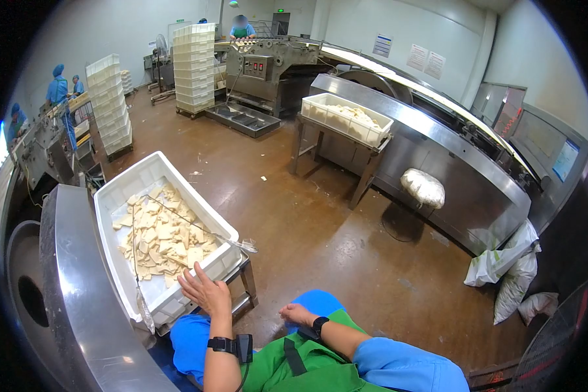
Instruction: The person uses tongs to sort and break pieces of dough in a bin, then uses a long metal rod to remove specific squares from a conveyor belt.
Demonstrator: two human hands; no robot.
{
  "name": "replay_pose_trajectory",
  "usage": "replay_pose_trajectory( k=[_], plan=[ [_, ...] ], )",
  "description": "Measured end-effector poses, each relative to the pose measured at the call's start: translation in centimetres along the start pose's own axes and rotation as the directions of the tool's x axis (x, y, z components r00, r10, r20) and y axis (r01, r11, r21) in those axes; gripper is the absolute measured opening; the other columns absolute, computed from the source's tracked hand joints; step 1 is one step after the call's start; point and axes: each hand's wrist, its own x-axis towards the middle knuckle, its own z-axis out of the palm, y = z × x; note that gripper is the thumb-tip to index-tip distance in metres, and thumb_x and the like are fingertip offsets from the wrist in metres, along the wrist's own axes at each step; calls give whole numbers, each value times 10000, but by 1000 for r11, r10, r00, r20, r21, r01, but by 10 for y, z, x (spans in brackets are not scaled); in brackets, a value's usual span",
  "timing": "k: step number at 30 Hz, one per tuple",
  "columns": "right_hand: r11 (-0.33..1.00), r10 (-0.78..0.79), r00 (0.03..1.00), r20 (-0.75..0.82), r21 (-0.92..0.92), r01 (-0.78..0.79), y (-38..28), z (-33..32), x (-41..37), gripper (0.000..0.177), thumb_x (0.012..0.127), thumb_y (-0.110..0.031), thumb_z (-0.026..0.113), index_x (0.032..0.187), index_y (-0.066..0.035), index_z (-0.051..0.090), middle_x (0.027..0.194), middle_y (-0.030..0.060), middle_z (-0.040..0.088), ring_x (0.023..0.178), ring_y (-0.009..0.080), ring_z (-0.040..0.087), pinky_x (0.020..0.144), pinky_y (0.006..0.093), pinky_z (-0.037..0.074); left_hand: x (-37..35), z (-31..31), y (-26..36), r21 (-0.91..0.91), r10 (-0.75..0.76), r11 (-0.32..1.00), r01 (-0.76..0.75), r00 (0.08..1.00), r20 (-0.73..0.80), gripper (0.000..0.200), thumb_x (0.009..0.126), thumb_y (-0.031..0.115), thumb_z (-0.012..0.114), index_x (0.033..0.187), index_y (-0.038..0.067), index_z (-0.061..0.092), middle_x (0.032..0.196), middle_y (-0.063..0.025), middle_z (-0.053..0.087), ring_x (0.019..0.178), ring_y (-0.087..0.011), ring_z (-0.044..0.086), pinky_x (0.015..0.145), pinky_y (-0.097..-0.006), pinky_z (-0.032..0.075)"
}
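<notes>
My left hand is at the near rim of a white plastic crate, fingers spread over its edge and holding nothing. Inside the crate lies a heap of pale, flat, broken dough-like pieces. Two thin dark rods cross the crate, one ending in a clear-wrapped end over the right rim, the other in a wrapped end over the near-left rim. My right hand rests by my blue-covered knee, its fingers loosely bent with nothing seen in them. Both wrists wear black straps.
Left of the crate runs a steel machine edge. Another crate with pale pieces stands on a metal stand, before a long conveyor machine. Tall crate stacks, white sacks and several people in blue caps are around.
</notes>
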Motion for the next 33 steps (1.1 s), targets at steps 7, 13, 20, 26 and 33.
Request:
replay_pose_trajectory(
  k=[7, 13, 20, 26, 33],
  plan=[
    [1000, -10, 1000, 17, 21, 10, 5, -1, 5, 176, 861, -203, 564, 921, -38, 581, 805, 39, 598, 671, 113, 537, 583, 243, 448, 0, 1, -1, 5, 4, 1000, -4, 1000, -6, 722, 660, 112, 584, 1324, 81, 302, 1341, -213, 242, 1295, -423, 132, 1052, -520, 147],
    [1000, -12, 1000, -19, -21, 12, -1, 1, -1, 181, 857, -218, 571, 905, -44, 581, 794, 28, 595, 660, 109, 529, 595, 240, 445, 0, 1, 0, 9, -9, 1000, 9, 1000, 9, 723, 662, 113, 579, 1327, 81, 300, 1344, -211, 238, 1300, -420, 125, 1051, -521, 147],
    [1000, -6, 1000, 2, 3, 6, -1, 0, -1, 179, 857, -216, 571, 901, -42, 580, 790, 31, 594, 658, 109, 529, 585, 237, 443, 0, -1, 1, 5, -4, 1000, 4, 1000, 9, 722, 661, 113, 579, 1326, 77, 300, 1339, -214, 242, 1297, -417, 130, 1051, -517, 149],
    [1000, -25, 1000, 4, 8, 25, 4, -1, 4, 171, 855, -203, 571, 909, -41, 586, 790, 31, 592, 656, 109, 529, 585, 236, 444, 0, -1, 1, 0, -6, 1000, 6, 1000, 8, 728, 657, 111, 589, 1324, 77, 300, 1338, -213, 244, 1295, -415, 134, 1051, -515, 152],
    [999, -47, 998, -43, 1, 47, -7, 5, -8, 137, 858, -180, 561, 825, -50, 585, 702, 28, 588, 594, 119, 531, 548, 249, 441, 0, 1, 0, 1, -11, 1000, 11, 1000, -1, 730, 655, 109, 588, 1326, 87, 302, 1347, -206, 239, 1302, -417, 121, 1052, -517, 148]
  ],
)
